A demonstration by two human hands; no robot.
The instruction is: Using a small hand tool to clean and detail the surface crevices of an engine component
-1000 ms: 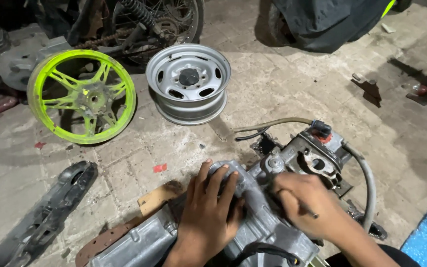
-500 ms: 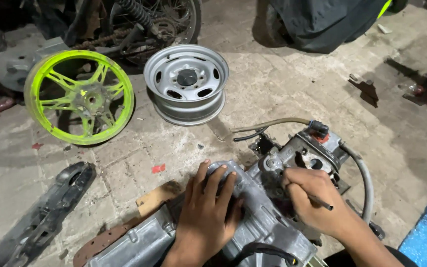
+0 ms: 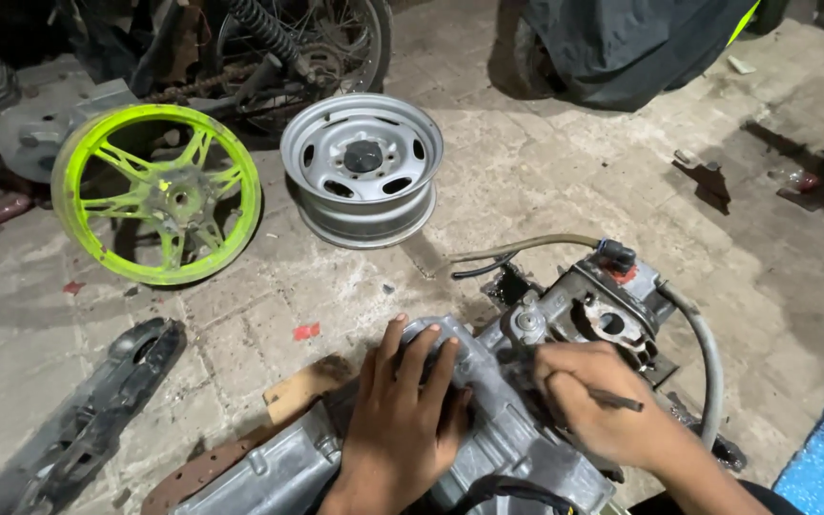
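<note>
A: Where's the engine (image 3: 526,381)?
B: Lower centre of frame, on the paved floor (image 3: 545,181). Left hand (image 3: 402,420) lies flat on its casing, fingers spread.
A: Right hand (image 3: 593,401)?
B: Fingers closed, pinching a thin dark tool (image 3: 617,400) against the engine.
A: Surroundings?
B: Neon green wheel (image 3: 156,194) upper left, grey steel rim (image 3: 362,167) beside it.

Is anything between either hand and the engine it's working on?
Nothing visible: the left hand lies flat on the engine casing, and the right hand, gripping a thin tool, rests against it.
</note>
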